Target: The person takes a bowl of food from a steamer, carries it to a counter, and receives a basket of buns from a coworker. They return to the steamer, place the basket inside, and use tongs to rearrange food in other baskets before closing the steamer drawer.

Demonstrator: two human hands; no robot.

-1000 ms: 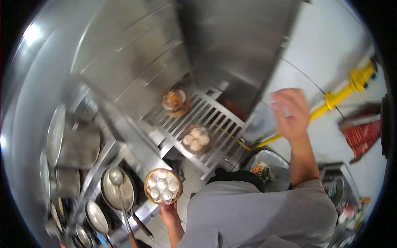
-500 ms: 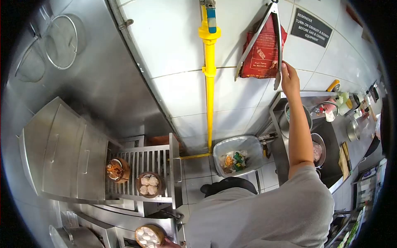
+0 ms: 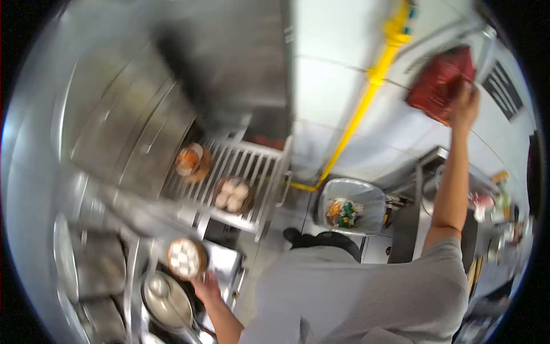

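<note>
My left hand [image 3: 208, 288] grips the edge of a small round bamboo steamer basket [image 3: 170, 265] with several white dumplings [image 3: 185, 257] in it, held over the stove side. At upper right, my right hand [image 3: 465, 107] reaches up to the wall and closes around the lower end of one arm of the metal tongs [image 3: 487, 51], which hang there. A red packet [image 3: 438, 83] hangs between the tongs' arms, beside my fingers. Motion blur softens the fingertips.
A slatted metal rack [image 3: 260, 166] juts from the steel steamer cabinet [image 3: 132, 120], bearing two small baskets of food. Below the left hand is a pan [image 3: 167, 301] with a ladle. A lined waste bin [image 3: 372, 200] stands under the yellow gas pipe [image 3: 358, 123]; a sink counter lies right.
The view has turned and shifted left, bringing more of my left arm and the pan into sight. My left hand still holds the steamer basket; my right hand stays at the tongs.
</note>
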